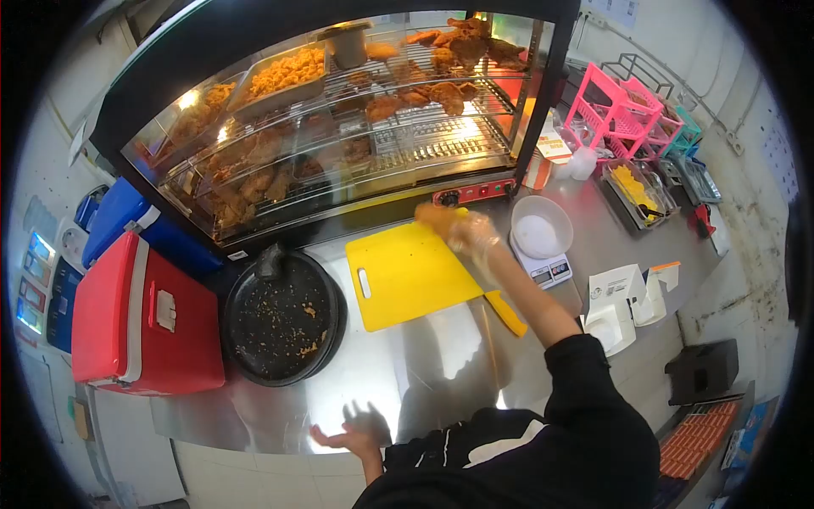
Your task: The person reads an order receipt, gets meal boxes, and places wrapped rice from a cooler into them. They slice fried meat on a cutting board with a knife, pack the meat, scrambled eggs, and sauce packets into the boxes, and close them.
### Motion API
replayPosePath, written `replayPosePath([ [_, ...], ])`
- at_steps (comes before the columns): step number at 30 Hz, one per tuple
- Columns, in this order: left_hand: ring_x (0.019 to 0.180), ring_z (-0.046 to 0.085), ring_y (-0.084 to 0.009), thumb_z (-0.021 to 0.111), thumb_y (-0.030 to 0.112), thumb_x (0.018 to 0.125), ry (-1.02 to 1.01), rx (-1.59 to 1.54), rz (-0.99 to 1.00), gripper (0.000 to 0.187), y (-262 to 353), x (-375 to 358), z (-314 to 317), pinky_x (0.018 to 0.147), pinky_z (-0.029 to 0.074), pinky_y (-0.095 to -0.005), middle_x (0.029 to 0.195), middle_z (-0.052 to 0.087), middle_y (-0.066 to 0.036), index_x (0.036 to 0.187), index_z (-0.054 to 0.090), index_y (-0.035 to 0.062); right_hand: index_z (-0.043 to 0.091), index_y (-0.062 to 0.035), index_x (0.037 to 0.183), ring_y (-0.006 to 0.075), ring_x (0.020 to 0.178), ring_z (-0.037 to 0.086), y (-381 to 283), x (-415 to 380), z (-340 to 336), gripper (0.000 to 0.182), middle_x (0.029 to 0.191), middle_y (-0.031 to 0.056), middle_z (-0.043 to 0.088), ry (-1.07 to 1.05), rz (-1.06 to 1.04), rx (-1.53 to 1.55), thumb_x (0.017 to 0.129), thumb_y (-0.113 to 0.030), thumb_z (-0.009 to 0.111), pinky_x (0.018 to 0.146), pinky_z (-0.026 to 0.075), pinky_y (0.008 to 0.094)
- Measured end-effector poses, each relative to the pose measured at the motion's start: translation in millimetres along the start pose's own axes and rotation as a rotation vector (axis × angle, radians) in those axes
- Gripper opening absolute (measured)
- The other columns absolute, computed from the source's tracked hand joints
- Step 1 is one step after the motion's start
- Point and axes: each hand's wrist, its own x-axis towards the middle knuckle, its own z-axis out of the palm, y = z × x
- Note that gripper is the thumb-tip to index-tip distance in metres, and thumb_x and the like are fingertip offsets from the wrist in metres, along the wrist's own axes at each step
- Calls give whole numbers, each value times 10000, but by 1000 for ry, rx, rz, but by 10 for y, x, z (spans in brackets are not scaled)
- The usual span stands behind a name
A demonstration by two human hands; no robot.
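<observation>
My right hand (476, 235), in a clear plastic glove, grips a piece of fried chicken (436, 219) over the far right corner of a yellow cutting board (407, 280). Motion smears both slightly. My left hand (346, 440) is held above the counter's front edge, fingers apart and holding nothing. At the board's right side lies a yellow-handled knife (506, 314); its blade is hard to make out. A white bowl (541, 227) rests on a digital kitchen scale (549, 271), to the right of my right forearm.
A glass warming cabinet (339, 127) with fried food stands behind the board. Left are a black round tray (280, 327) with crumbs and a red cooler (148, 318). An unfolded paper box (612, 297), pink rack (615, 110) and tray of yellow food (636, 191) are right.
</observation>
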Motion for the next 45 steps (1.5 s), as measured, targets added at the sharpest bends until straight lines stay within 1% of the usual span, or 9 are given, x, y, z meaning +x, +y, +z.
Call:
replayPosePath([
  [1,1209,244,-346,432,235,862,-87,-72,70,561,119,99,75,986,206,-468,1327,182,-218,1288,166,-15,580,-132,1062,158,862,580,17,-91,344,337,931,33,638,78,135,889,770,-300,558,790,444,287],
  [3,1254,174,-352,446,183,838,-260,-205,196,565,313,312,314,1037,108,-479,1334,171,-232,1274,160,-33,589,-127,1048,187,895,578,-40,-82,523,357,941,52,635,-22,330,915,754,-328,563,810,439,305],
  [5,1238,203,-352,507,149,805,-418,-254,312,598,434,537,571,1032,130,-465,1330,188,-231,1266,180,-46,557,-36,1052,274,809,578,271,202,736,312,945,136,604,-401,-612,-664,744,-80,585,703,474,344],
  [6,1230,217,-355,544,172,793,-491,-289,370,612,562,669,695,1029,135,-456,1326,206,-231,1255,218,-61,557,-36,1052,274,809,578,245,178,787,312,945,136,604,-406,-602,-660,744,-80,585,703,474,344],
  [11,1168,312,-330,612,270,729,-739,-50,493,589,988,996,1622,956,186,-497,1204,400,-162,1213,378,30,572,-43,1019,290,971,548,-688,-454,228,402,1046,159,573,194,53,-417,757,-347,561,819,434,393],
  [16,1146,347,-267,678,322,639,-888,0,492,618,1260,998,2289,946,184,-531,1174,443,-85,1162,449,86,524,-50,1042,364,863,560,-291,-1236,218,365,916,215,573,180,537,-401,753,-268,566,750,442,466],
  [28,1105,368,-272,726,348,523,-852,223,374,596,1573,709,2192,923,192,-548,1089,458,-100,1023,534,85,483,-49,1011,362,660,575,-129,-1861,223,267,702,179,581,317,401,-245,811,-224,464,591,444,485],
  [37,1263,246,-330,441,274,865,-377,-372,483,507,1823,1250,2474,1017,143,-479,1349,310,-159,1308,302,71,573,-45,848,353,677,591,-538,-1180,454,373,698,185,605,21,227,-203,851,-396,446,632,445,456],
  [45,1293,254,-296,315,293,910,-1082,-102,823,457,1563,1272,3212,1032,194,-494,1398,294,-84,1331,315,114,601,-45,860,341,694,598,-376,-942,555,402,731,188,615,-81,205,-255,858,-415,442,653,443,456],
])
